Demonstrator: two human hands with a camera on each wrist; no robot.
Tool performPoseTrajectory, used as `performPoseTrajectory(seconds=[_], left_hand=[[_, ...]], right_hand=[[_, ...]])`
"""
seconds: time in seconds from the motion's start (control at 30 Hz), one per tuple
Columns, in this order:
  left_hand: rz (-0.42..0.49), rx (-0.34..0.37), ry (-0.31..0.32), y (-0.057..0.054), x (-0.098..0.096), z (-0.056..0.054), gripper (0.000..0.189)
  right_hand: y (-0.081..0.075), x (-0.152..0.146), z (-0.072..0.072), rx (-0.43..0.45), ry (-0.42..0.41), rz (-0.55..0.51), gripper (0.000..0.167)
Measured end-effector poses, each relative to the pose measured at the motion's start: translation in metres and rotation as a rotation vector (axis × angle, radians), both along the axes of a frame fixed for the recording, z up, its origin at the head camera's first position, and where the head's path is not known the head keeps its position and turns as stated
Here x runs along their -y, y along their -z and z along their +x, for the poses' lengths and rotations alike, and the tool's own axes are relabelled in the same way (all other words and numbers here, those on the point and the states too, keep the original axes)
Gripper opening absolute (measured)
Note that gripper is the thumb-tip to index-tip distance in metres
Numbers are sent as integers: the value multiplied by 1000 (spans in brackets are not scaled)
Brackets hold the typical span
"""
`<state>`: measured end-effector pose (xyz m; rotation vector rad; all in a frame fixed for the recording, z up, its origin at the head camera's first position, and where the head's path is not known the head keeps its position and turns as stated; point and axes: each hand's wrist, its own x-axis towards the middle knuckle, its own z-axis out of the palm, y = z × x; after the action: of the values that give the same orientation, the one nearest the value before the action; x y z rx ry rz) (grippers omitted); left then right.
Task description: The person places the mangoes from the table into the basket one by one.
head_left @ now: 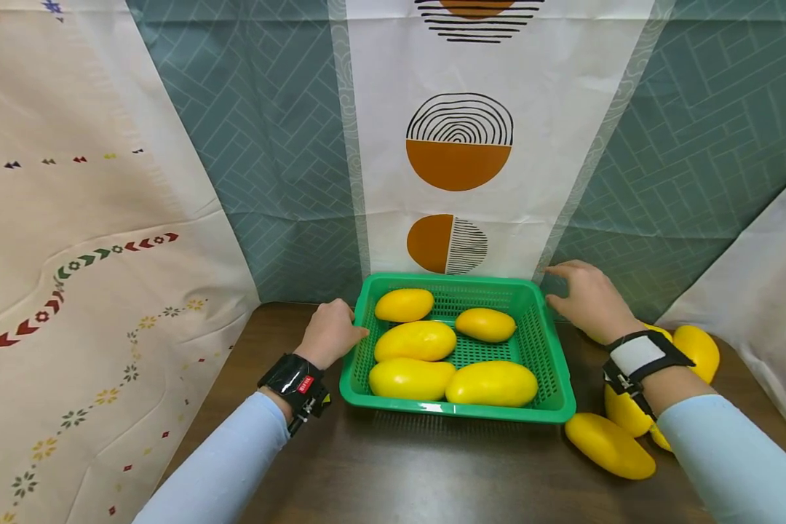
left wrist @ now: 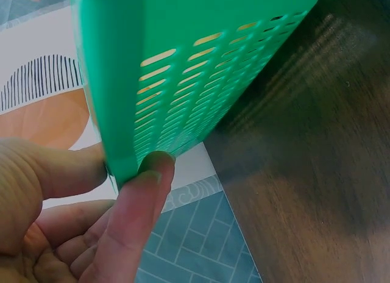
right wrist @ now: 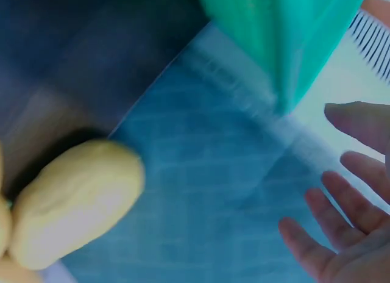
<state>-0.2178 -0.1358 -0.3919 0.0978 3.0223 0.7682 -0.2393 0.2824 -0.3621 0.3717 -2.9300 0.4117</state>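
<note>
A green plastic basket (head_left: pixel 455 412) stands on the table against the hanging cloth, with several yellow mangoes (head_left: pixel 491 383) lying inside. My left hand (head_left: pixel 330 335) pinches its left rim. In the left wrist view, the thumb and fingers close over the edge of the slotted basket wall (left wrist: pixel 201 21). Beside the right rim, my right hand (head_left: pixel 589 300) is raised with its fingers spread and loosely bent. The right wrist view shows that hand (right wrist: pixel 353 228) holding nothing, with a gap between it and the blurred basket corner (right wrist: pixel 286 63).
More mangoes lie on the table right of the basket, one (head_left: pixel 609 445) close to its front right corner and others partly hidden beneath my right forearm. A patterned cloth (head_left: pixel 288 145) hangs at the back. The brown table (head_left: pixel 393 480) extends in front of the basket.
</note>
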Motion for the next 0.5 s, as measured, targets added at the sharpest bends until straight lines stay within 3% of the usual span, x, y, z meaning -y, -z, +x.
performPoseTrajectory(seconds=[0.2, 0.5], left_hand=[[-1, -1, 7, 2, -1, -1, 52], [-2, 3, -3, 3, -1, -1, 50]], right_hand=[[16, -49, 0, 32, 88, 16, 65], [43, -100, 3, 238, 154, 48, 97]])
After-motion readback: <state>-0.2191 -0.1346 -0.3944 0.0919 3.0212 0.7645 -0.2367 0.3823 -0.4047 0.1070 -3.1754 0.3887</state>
